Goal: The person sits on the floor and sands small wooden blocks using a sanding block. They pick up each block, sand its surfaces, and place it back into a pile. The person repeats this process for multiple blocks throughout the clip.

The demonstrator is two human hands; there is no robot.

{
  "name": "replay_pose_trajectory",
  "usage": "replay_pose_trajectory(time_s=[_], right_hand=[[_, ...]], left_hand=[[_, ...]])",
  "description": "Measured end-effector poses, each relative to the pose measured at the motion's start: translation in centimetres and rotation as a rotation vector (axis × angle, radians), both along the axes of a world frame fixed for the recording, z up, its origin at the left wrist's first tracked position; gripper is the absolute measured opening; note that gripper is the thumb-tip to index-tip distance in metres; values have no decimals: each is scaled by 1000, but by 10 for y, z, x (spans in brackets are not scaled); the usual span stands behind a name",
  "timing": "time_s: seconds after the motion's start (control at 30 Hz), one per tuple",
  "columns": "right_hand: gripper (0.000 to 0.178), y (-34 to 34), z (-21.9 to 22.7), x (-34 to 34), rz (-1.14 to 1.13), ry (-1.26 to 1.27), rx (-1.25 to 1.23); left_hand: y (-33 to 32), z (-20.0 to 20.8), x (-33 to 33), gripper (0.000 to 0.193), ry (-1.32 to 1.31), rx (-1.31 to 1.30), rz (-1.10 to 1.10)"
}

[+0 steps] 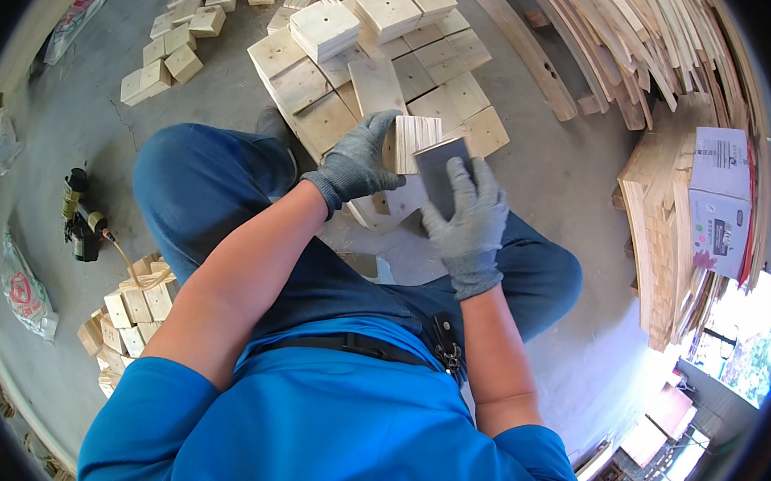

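Note:
My left hand, in a grey knit glove, grips a pale wooden block with striped, layered edges and holds it up between my knees. Against the block's right side rests a flat dark grey sanding block. My right hand, gloved the same way, holds that sanding block with its fingers along the back and the thumb at the lower edge. Just beyond my hands spreads a low platform of square wooden blocks, with small stacks standing on it.
Loose wooden blocks lie in rows on the floor at far left. A black power tool with a hose sits left, near another block pile. Long boards fill the far right, beside a white carton.

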State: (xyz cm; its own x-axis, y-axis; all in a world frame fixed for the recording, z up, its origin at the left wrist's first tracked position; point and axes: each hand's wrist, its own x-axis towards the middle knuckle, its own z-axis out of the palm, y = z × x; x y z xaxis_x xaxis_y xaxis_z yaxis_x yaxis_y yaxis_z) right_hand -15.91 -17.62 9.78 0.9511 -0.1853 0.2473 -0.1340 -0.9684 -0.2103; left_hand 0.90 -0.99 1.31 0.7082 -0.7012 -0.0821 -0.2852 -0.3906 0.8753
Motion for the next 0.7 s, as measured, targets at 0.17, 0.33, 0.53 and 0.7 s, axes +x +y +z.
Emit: replay_pose_trajectory(time_s=[0.17, 0.33, 0.53, 0.7], right_hand=[[72, -4, -19, -2, -109, 30, 11], [70, -27, -1, 14, -287, -24, -70], [78, -4, 0, 9, -2, 122, 49], [71, -45, 0, 29, -385, 19, -176]], left_hand=[[-4, -3, 1, 105, -87, 30, 19], [-1, 0, -1, 109, -29, 44, 7], [-3, -9, -1, 108, -46, -38, 12], [-2, -4, 0, 108, -21, 31, 22]])
